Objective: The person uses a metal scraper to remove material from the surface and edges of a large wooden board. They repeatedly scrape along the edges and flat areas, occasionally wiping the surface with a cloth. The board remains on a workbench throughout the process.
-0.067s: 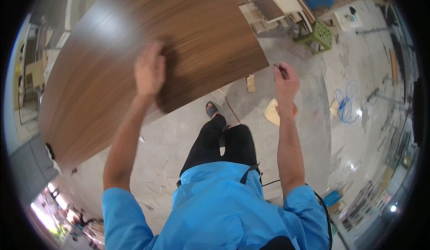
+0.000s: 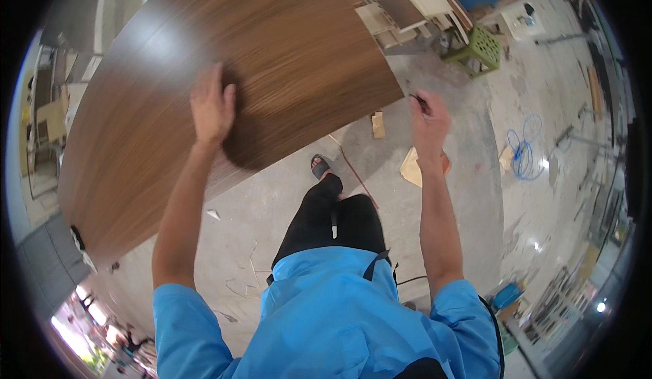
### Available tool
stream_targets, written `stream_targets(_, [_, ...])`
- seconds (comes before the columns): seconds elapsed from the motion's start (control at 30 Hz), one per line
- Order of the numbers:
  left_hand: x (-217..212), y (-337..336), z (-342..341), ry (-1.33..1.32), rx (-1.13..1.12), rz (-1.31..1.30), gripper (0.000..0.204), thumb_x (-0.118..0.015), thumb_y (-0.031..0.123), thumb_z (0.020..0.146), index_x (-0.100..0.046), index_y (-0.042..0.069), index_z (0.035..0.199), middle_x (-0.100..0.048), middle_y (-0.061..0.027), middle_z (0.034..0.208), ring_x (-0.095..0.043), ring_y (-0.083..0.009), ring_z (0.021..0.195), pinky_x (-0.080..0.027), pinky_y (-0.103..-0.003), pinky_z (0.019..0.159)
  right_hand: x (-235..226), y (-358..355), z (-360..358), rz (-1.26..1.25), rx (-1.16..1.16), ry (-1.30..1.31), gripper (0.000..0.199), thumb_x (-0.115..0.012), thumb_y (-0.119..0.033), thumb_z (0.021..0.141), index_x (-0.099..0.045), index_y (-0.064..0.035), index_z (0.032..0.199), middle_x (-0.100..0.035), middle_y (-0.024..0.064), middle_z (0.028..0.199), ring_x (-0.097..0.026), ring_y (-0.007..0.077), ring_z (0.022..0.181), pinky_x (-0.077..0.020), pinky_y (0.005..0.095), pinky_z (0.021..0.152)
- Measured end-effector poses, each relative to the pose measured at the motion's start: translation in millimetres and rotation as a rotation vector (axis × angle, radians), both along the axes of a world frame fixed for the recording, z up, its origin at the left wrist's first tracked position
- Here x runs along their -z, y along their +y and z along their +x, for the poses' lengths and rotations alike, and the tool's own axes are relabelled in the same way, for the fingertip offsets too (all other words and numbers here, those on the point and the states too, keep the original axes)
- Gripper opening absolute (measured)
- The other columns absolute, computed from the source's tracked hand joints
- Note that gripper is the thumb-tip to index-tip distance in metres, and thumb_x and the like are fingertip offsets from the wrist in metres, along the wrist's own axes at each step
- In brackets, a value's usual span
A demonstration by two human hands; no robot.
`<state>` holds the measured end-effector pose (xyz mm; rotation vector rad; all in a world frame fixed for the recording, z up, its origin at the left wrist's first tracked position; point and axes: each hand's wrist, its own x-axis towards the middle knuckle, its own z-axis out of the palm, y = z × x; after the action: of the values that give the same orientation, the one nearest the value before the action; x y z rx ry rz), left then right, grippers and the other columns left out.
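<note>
A large wood-grain brown board [image 2: 292, 60] spreads out in front of me. Over its near part is my left hand [image 2: 212, 107], palm down, fingers stretched and thumb apart; whether it touches the surface I cannot tell. Its dark shadow falls on the board beside it. My right hand [image 2: 429, 117] is closed just beyond the board's right corner, apart from the edge. Something small and dark shows at its fingertips, too little of it to name.
A green perforated plastic crate [image 2: 479, 51] stands at the far right, beside stacked board offcuts [image 2: 401, 12]. On the floor to the right lie a coiled blue hose [image 2: 523, 149] and some tan scraps [image 2: 411, 167]. My sandalled foot [image 2: 320, 166] is near the board's front edge.
My left hand has slid a little to the left over the board, and its thumb now stands out from the fingers. The right hand has shifted only slightly to the left.
</note>
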<state>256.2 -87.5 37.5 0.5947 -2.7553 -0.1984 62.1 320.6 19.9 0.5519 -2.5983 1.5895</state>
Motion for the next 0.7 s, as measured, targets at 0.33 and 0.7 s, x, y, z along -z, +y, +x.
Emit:
stream_targets(0.33, [60, -46, 9, -0.02, -0.073, -0.036, 0.055, -0.044, 0.038, 0.113, -0.049, 0.014, 0.162, -0.044, -0.0139, 0.17, -0.034, -0.0335, 0.161, -0.023, -0.055, 0.132, 13, -9, 13, 0.284, 0.073, 0.318, 0.022, -0.071, -0.001, 0.093, -0.08, -0.0074, 0.112, -0.071, 0.0101, 0.097, -0.068, 0.0303, 0.088, -0.0542, 0.0402, 0.078])
stream_targets(0.7, [64, -53, 1, 0.012, -0.056, -0.067, 0.056, -0.042, 0.041, 0.114, -0.05, 0.014, 0.162, -0.045, -0.0144, 0.17, -0.036, -0.0338, 0.16, -0.025, -0.055, 0.131, 11, -21, 24, 0.313, -0.093, 0.512, 0.029, -0.072, 0.004, 0.083, -0.08, -0.0076, 0.108, -0.07, 0.009, 0.096, -0.069, 0.0315, 0.093, -0.0555, 0.0412, 0.079])
